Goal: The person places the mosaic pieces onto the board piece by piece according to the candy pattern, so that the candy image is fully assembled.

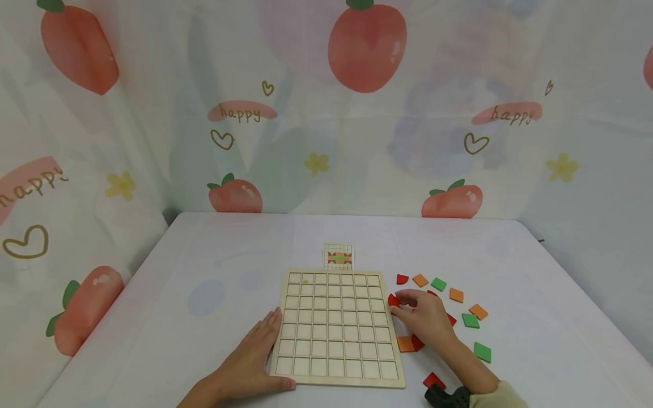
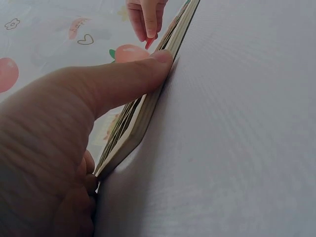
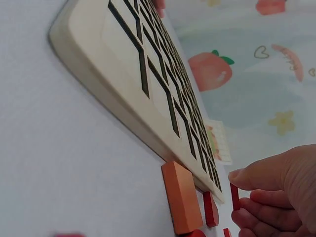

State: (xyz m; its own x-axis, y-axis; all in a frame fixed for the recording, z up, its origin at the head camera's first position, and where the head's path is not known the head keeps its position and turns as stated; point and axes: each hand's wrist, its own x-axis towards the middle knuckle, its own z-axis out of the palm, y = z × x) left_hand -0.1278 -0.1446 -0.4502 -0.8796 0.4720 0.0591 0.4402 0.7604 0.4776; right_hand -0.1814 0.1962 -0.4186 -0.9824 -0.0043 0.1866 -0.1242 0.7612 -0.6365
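Right hand pinches a red piece by its edges, right of centre in the head view. Left hand, fingers extended, braces the grid board's lower-left corner. Advised: steady board, light pinch, piece level.

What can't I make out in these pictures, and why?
Held red piece: head view, partly covered by the right hand.
Card: head view, pattern too small to read exactly.
Black wrist device: head view, cut off by the bottom edge.
Reddish item: right wrist view, blurred and cut off by the bottom edge.
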